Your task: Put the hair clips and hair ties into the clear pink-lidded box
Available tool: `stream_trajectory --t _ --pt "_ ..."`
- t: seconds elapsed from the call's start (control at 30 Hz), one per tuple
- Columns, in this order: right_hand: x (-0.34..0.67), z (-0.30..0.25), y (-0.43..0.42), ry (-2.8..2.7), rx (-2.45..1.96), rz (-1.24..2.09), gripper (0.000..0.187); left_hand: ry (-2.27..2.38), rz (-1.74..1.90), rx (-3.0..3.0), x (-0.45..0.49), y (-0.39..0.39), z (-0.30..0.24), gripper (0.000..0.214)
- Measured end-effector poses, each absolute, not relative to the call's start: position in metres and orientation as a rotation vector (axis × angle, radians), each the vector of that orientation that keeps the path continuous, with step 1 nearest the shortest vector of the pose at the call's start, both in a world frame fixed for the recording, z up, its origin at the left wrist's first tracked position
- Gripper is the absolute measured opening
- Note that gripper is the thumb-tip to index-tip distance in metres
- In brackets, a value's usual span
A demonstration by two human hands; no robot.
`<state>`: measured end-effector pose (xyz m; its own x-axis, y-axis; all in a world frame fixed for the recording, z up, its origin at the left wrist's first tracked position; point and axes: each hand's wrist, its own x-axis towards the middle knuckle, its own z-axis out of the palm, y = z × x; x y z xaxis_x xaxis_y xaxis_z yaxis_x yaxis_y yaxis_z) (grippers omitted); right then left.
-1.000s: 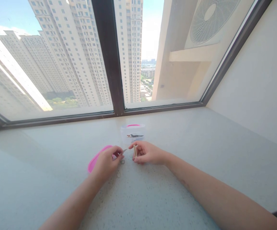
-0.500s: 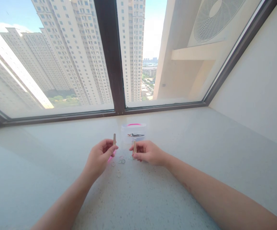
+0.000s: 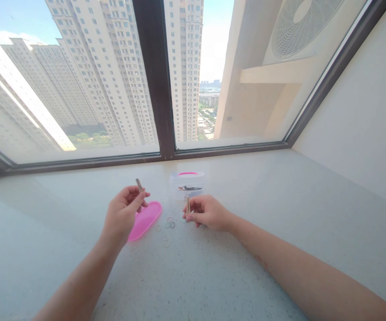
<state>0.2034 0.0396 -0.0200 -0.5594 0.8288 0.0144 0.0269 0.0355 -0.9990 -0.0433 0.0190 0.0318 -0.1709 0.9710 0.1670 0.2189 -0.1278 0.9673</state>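
Observation:
My left hand [image 3: 123, 214], raised over a pink lid [image 3: 149, 218], pinches a slim brown clip [image 3: 139, 184] that tilts up and to the left. A second slim brown clip [image 3: 188, 206] stands nearly upright between the thumb and fingers of my right hand [image 3: 204, 211]. This hand is low over the counter, just in front of a clear plastic box [image 3: 198, 180]. Between my hands lie several small rings, among them a dark ring [image 3: 172, 225] and a pale ring [image 3: 158, 228].
At the box a dark, slender clip-like thing [image 3: 191, 188] shows, and a pink strip [image 3: 188, 173] runs along its top. The speckled white counter [image 3: 193, 276] ends at a brown window frame [image 3: 168, 154]. A white wall [image 3: 363, 125] rises on the right.
My left hand has moved left with its clip, which has tipped from upright to leftward. More of the pink lid shows now. My right hand has hardly moved.

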Motion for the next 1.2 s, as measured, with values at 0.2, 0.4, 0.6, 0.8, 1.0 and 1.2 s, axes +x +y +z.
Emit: stream_trajectory --t 0.2,0.4,0.6,0.8,1.0,1.2 --pt "0.2044 -0.0192 0.0383 -1.692 -0.889 1.564 0.023 1.382 1.502 1.261 -0.0441 0.0208 0.03 0.024" --pt "0.2035 -0.0182 0.0376 -1.678 -0.898 1.553 0.024 1.373 1.468 1.265 -0.0422 0.0207 0.0284 0.024" --pt "0.2037 -0.0169 0.0372 -1.685 -0.871 1.552 0.023 1.32 1.404 1.26 -0.0415 0.0195 0.0265 0.019" --pt "0.2051 -0.0182 0.0394 -1.72 -0.858 1.513 0.022 1.267 1.357 1.324 -0.039 0.019 0.0249 0.018" --pt "0.2067 -0.0194 0.0401 -1.728 -0.875 1.481 0.023 1.279 1.391 1.347 -0.0389 0.0177 0.0255 0.019" --pt "0.2059 -0.0127 0.0368 -1.715 -0.942 1.379 0.022 1.283 1.43 1.31 -0.0381 0.0199 0.0238 0.023"
